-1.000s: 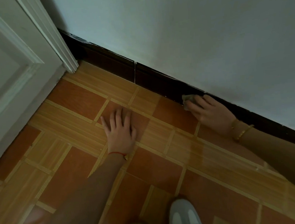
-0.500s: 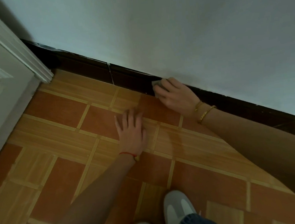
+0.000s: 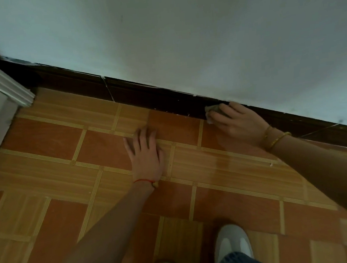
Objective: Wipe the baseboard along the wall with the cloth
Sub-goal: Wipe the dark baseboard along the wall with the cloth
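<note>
A dark brown baseboard (image 3: 144,94) runs along the foot of the pale wall from upper left to right. My right hand (image 3: 239,121) presses a small pale cloth (image 3: 210,111) flat against the baseboard; only the cloth's left edge shows past my fingers. My left hand (image 3: 146,152) lies palm down on the orange tiled floor, fingers spread, holding nothing, well left of the cloth and short of the baseboard.
A white door frame (image 3: 0,83) and door stand at the left, meeting the baseboard's far end. My two white shoes (image 3: 231,246) are at the bottom edge. A thin vertical joint (image 3: 108,91) splits the baseboard left of the cloth.
My right hand and the cloth slid rightward along the baseboard, away from the joint. My left hand stays planted on the floor. The view shifted right, so less of the door shows.
</note>
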The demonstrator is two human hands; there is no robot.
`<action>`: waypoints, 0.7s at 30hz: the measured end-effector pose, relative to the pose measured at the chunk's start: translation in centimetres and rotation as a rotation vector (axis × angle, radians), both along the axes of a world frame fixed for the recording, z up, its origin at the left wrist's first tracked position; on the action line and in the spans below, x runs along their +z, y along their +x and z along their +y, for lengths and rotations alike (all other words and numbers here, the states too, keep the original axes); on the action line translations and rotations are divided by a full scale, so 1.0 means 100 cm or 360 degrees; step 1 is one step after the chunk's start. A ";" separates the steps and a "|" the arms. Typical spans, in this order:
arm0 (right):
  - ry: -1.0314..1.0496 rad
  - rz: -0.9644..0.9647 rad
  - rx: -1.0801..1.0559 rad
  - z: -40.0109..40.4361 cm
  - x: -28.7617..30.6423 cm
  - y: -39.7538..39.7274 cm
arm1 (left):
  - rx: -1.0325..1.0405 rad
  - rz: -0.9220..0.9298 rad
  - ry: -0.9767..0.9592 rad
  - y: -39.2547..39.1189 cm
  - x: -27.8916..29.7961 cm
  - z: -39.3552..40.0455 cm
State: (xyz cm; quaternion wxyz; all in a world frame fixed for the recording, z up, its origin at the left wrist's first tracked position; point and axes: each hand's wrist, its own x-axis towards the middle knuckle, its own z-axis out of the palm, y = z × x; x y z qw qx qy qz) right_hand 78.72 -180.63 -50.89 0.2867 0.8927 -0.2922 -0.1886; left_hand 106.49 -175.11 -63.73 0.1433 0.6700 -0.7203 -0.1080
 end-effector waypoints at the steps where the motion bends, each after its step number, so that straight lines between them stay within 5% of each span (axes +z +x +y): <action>1: -0.0032 -0.0046 0.0054 -0.005 -0.002 0.004 | 0.0005 0.0005 -0.0001 0.000 0.001 0.000; 9: -0.0173 -0.0345 0.0182 -0.032 -0.017 0.073 | -0.0003 -0.0001 -0.0022 0.001 0.001 0.000; 21: -0.0110 -0.0176 -0.0083 -0.002 -0.019 0.001 | 0.0037 -0.0002 -0.0059 -0.002 0.001 0.000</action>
